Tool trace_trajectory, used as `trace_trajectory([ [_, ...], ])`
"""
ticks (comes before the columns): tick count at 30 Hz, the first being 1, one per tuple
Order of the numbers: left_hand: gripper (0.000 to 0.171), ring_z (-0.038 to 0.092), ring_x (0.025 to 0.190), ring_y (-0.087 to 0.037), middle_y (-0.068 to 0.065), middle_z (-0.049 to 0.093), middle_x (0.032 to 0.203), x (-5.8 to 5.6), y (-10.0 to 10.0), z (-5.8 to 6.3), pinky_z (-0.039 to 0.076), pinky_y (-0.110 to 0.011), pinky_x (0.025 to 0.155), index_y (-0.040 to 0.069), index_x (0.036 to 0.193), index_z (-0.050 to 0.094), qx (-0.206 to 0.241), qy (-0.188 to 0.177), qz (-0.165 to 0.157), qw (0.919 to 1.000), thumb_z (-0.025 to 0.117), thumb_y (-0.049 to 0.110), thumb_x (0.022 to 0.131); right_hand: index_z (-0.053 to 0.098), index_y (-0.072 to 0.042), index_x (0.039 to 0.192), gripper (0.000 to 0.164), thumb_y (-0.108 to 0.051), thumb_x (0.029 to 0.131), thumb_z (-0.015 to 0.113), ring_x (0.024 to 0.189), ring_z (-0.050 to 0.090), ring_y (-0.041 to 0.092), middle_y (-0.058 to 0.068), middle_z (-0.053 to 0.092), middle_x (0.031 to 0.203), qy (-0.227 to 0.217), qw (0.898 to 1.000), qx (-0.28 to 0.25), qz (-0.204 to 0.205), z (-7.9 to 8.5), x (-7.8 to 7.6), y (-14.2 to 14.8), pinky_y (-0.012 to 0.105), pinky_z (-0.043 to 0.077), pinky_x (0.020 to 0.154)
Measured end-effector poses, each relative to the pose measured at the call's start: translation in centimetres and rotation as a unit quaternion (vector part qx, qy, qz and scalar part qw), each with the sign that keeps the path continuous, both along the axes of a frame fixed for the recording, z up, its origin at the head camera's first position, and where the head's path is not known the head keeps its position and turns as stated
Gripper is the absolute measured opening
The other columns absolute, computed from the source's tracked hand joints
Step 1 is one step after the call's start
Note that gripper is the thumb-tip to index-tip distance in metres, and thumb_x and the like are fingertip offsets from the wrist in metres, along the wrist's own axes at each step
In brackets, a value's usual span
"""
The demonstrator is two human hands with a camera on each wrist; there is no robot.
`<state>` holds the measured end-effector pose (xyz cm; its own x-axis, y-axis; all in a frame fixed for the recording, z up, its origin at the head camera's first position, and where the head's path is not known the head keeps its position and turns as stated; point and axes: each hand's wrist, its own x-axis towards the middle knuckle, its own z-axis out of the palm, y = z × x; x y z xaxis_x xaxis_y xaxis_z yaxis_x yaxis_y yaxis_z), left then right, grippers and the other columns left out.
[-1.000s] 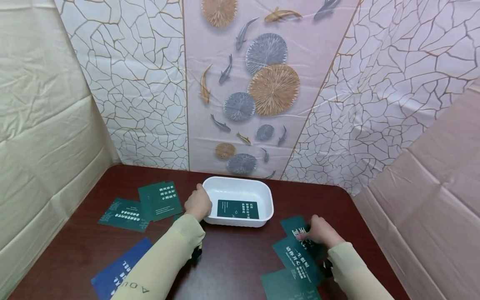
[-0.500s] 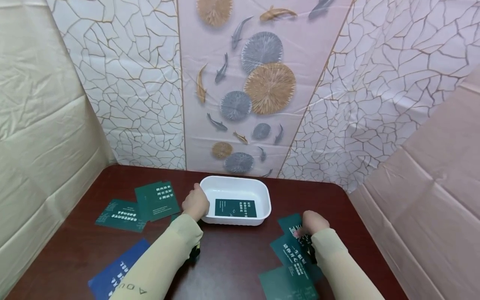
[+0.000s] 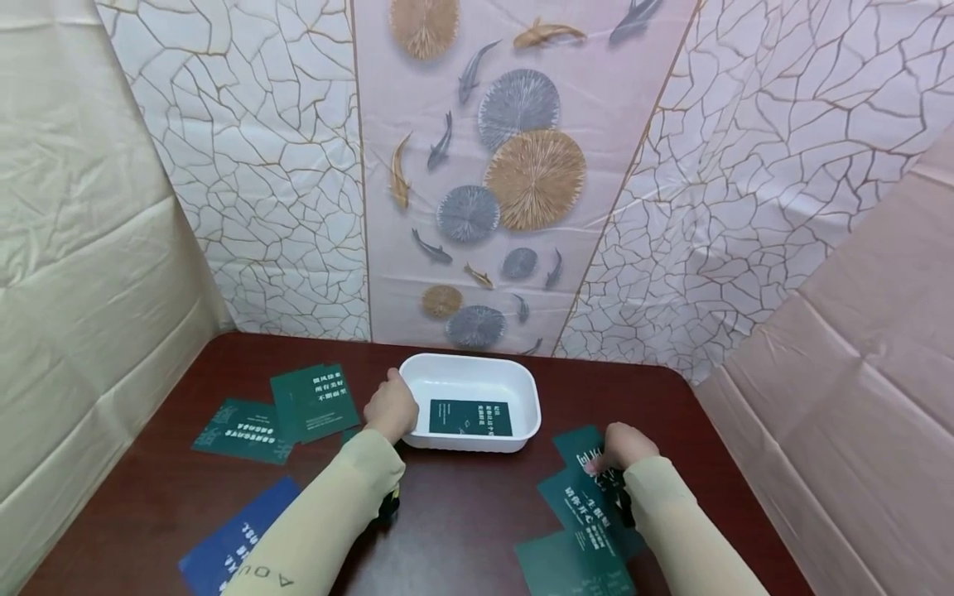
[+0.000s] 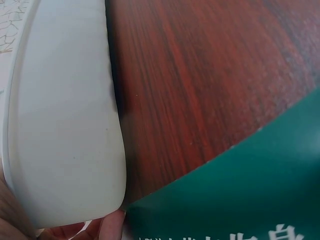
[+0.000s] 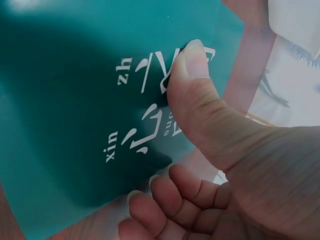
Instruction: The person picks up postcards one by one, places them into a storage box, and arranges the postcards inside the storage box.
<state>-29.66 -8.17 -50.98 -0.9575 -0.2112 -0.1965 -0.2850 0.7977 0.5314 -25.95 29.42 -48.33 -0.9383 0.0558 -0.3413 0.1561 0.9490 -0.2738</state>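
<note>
My left hand [image 3: 392, 406] grips the left end of a white plastic basin [image 3: 527, 414], its fingertips under the corner in the left wrist view. Inside the basin lies a dark green printed card [image 3: 471, 417]. On the right, my right hand [image 3: 628, 445] is at the topmost of several overlapping green cards. In the right wrist view, the thumb [image 5: 197, 95] presses on the face of that green card [image 5: 65, 100], across its white lettering. The other fingers [image 5: 165, 200] curl at the card's edge. Below it lie another green card [image 3: 585, 507] and a paler green one [image 3: 555, 567].
Two green cards [image 3: 316, 406] [image 3: 244, 430] overlap at the back left of the dark red wooden table [image 3: 440, 521]. A blue card [image 3: 238, 530] lies nearer, partly hidden by my left sleeve. Patterned cloth [image 3: 469, 273] hangs behind the table.
My right hand has shifted slightly left and its fingers have drawn in at the top green card. My left hand stays on the basin. The head view has shifted slightly.
</note>
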Motion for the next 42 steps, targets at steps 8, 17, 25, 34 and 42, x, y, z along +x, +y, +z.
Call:
trace_trajectory([
  [8, 0.07, 0.06, 0.081, -0.029, -0.022, 0.059, 0.104, 0.4, 0.0, 0.3, 0.052, -0.051, 0.07, -0.004, 0.144, 0.026, 0.002, -0.006, -0.002, 1.0, 0.065, 0.012, 0.089, 0.065, -0.002, 0.083, 0.035, -0.028, 0.071, 0.085, 0.067, 0.054, 0.022, 0.008, 0.058, 0.073, 0.004, 1.0, 0.009, 0.011, 0.1, 0.4, 0.0, 0.037, 0.05, 0.059],
  [17, 0.072, 0.063, 0.084, -0.032, -0.023, 0.06, 0.109, 0.6, 0.3, 0.8, 0.052, -0.05, 0.071, -0.008, 0.145, 0.022, 0.0, 0.02, -0.004, 0.9998, 0.064, 0.009, 0.089, 0.064, -0.001, 0.08, 0.034, -0.027, 0.072, 0.084, 0.065, 0.054, 0.021, 0.008, 0.058, 0.071, 0.0, 1.0, -0.005, 0.009, 0.0, 0.2, 0.3, 0.033, 0.048, 0.058],
  [25, 0.067, 0.062, 0.087, -0.032, -0.021, 0.061, 0.109, 0.8, -0.2, 1.0, 0.052, -0.049, 0.072, -0.004, 0.144, 0.03, 0.006, 0.031, -0.012, 0.9994, 0.064, 0.012, 0.088, 0.065, -0.001, 0.083, 0.033, -0.025, 0.071, 0.085, 0.067, 0.055, 0.022, 0.008, 0.058, 0.073, 0.013, 1.0, -0.027, -0.002, -0.3, 0.4, 0.4, 0.035, 0.05, 0.058],
  [34, 0.07, 0.059, 0.086, -0.029, -0.024, 0.058, 0.113, 0.7, -1.0, 1.2, 0.051, -0.049, 0.075, -0.012, 0.141, 0.028, 0.048, -0.007, -0.013, 0.9988, 0.062, 0.015, 0.087, 0.065, 0.0, 0.083, 0.037, -0.028, 0.071, 0.085, 0.066, 0.056, 0.022, 0.008, 0.059, 0.072, 0.015, 1.0, -0.022, 0.001, -0.7, 0.5, 0.5, 0.036, 0.051, 0.058],
  [42, 0.07, 0.057, 0.094, -0.031, -0.027, 0.056, 0.12, 0.4, -0.7, 0.9, 0.048, -0.049, 0.083, -0.009, 0.145, 0.021, 0.072, -0.008, -0.005, 0.9974, 0.058, 0.012, 0.089, 0.066, 0.0, 0.081, 0.035, -0.03, 0.073, 0.083, 0.065, 0.057, 0.022, 0.009, 0.059, 0.071, -0.002, 1.0, -0.016, -0.008, -0.7, 0.4, 0.8, 0.036, 0.051, 0.059],
])
